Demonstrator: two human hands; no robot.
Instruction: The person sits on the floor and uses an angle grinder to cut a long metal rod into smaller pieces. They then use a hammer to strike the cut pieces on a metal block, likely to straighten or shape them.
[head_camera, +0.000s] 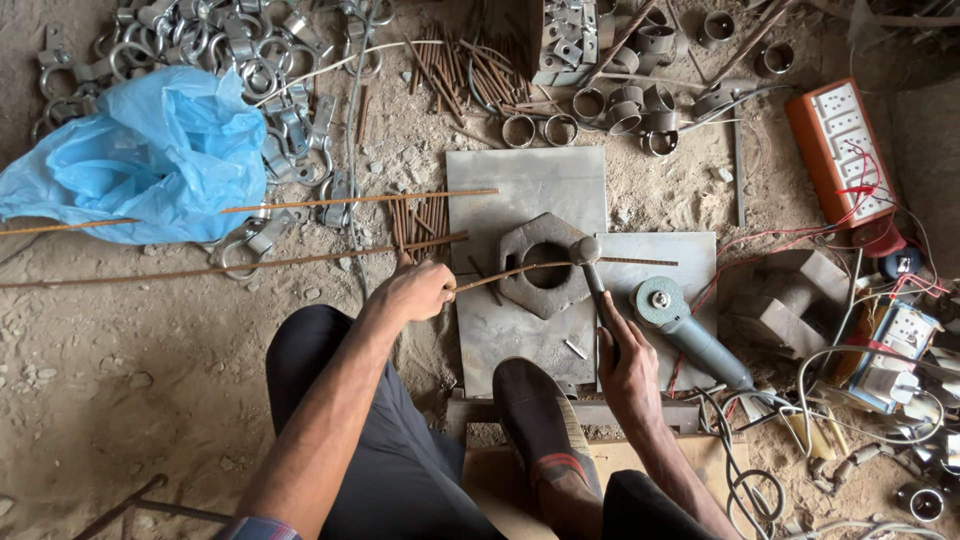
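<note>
a worn dark shoe (541, 415) presses on the near edge of a grey steel plate (520, 190) laid on the sandy floor, between the person's knees. the right hand (628, 368) is wrapped closed round the dark handle of a steel-headed hammer (590, 262), whose long axis runs from the palm away toward the far side, its rounded head resting on a thin rusty curved rod (500, 276). the left hand (416, 290) is clenched tight on the rod's left end; the rod lies left to right, bowed across a large grey hexagonal nut (514, 262) that sits flat in the middle of the plate, its far end pointing right. just right of the hammer lies a grey-green angle grinder (678, 322), disc toward the plate, body angled off to the lower right. at right an orange rectangular socket board with a white face (838, 150) lies tilted among red and white wires. to the left, long rusty bars (230, 266) stretch across the sand beside a crumpled light-blue plastic bag (150, 150). farthest off lie heaps of grey metal clamps (250, 60), short rusty rod pieces (470, 70) and cut steel pipe rings (630, 105).
</note>
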